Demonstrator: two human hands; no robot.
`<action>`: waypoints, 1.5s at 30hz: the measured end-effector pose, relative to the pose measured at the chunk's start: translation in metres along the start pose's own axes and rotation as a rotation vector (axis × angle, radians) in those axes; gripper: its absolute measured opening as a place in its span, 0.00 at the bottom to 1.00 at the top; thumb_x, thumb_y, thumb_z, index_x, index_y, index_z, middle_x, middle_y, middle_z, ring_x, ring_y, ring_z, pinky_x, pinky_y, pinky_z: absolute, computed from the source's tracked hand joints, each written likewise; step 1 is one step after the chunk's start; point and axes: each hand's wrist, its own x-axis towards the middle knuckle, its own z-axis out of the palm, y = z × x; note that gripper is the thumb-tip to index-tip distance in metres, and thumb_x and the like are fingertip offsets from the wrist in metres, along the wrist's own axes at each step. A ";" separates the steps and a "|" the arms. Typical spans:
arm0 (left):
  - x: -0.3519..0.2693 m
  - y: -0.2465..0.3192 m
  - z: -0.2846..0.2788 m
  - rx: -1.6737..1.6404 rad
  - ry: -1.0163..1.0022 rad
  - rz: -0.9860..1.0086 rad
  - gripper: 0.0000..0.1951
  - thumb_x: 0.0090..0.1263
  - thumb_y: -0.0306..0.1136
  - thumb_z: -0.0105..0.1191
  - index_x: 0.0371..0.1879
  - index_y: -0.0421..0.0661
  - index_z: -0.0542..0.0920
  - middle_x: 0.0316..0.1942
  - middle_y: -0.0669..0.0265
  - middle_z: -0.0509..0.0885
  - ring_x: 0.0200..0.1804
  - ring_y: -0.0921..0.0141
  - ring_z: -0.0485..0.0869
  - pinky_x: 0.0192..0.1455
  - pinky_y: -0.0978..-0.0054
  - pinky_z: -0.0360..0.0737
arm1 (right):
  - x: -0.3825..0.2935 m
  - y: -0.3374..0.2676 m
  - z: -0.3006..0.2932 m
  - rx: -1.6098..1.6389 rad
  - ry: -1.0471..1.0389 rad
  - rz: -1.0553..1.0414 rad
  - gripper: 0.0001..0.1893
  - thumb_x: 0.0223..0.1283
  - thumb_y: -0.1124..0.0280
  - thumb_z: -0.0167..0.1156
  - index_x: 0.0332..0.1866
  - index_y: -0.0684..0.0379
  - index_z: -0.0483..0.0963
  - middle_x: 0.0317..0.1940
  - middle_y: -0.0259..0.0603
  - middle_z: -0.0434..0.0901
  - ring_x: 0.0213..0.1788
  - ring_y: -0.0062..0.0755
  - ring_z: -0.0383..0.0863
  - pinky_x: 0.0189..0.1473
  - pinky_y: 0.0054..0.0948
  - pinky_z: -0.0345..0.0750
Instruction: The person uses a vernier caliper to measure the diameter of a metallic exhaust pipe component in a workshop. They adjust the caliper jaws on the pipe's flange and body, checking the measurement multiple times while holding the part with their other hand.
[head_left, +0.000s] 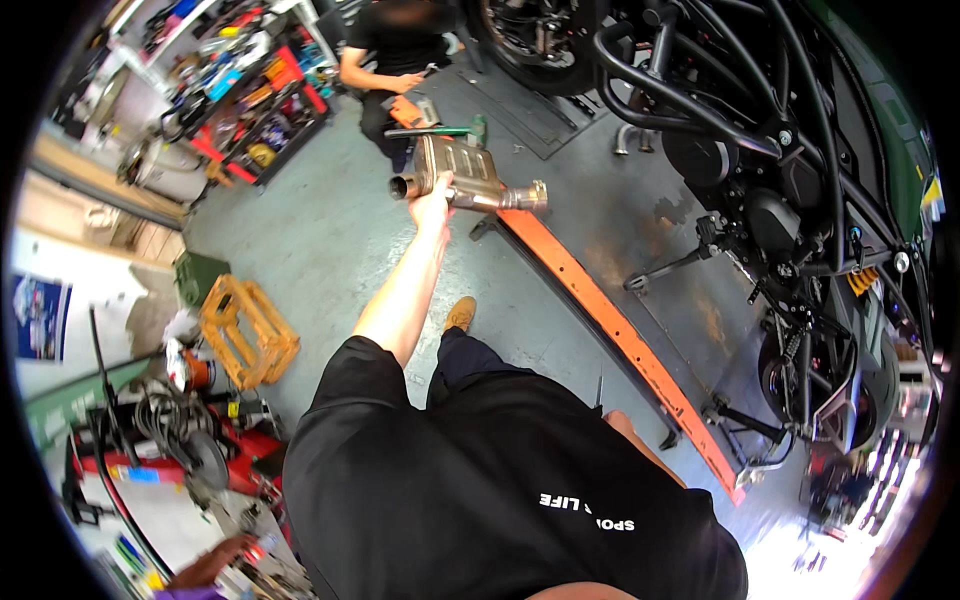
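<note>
My left hand (433, 204) reaches forward, closed around the lower side of a metal exhaust muffler (459, 166). The muffler has a ribbed box body, an open pipe stub on the left and a clamped pipe end (534, 196) on the right. Just beyond it, a hammer (475, 132) with a green head and handle lies across, partly behind the box. My right hand (616, 424) hangs low at my side, mostly hidden by my black shirt. A thin rod (599, 388) sticks up beside it; whether I hold it cannot be seen.
An orange lift rail (592, 292) runs diagonally across the floor. A motorcycle (780, 202) with a black tube frame stands at right, its side stand (667, 270) jutting out. Another person (397, 45) sits low ahead, near a tool cart (262, 112). At left is a yellow crate (247, 330).
</note>
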 end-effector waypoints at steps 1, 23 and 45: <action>-0.002 0.017 -0.007 0.020 0.053 0.014 0.30 0.56 0.41 0.78 0.54 0.46 0.78 0.44 0.64 0.86 0.40 0.69 0.87 0.36 0.67 0.85 | 0.005 0.004 -0.004 -0.026 0.005 -0.025 0.17 0.56 0.52 0.67 0.41 0.54 0.89 0.41 0.53 0.89 0.47 0.54 0.89 0.52 0.47 0.84; -0.085 0.201 -0.172 -0.071 0.280 0.223 0.37 0.48 0.49 0.80 0.57 0.45 0.81 0.48 0.62 0.88 0.44 0.63 0.87 0.42 0.52 0.84 | -0.092 -0.069 -0.098 -0.072 -0.078 -0.574 0.27 0.56 0.54 0.66 0.38 0.77 0.80 0.35 0.75 0.81 0.47 0.72 0.84 0.43 0.55 0.77; -0.097 0.231 -0.163 -0.038 0.105 0.172 0.42 0.49 0.52 0.79 0.63 0.44 0.76 0.54 0.54 0.84 0.51 0.54 0.86 0.57 0.47 0.84 | -0.052 -0.075 -0.057 -0.154 0.018 -0.448 0.24 0.56 0.56 0.66 0.42 0.72 0.83 0.41 0.69 0.84 0.50 0.66 0.85 0.48 0.52 0.79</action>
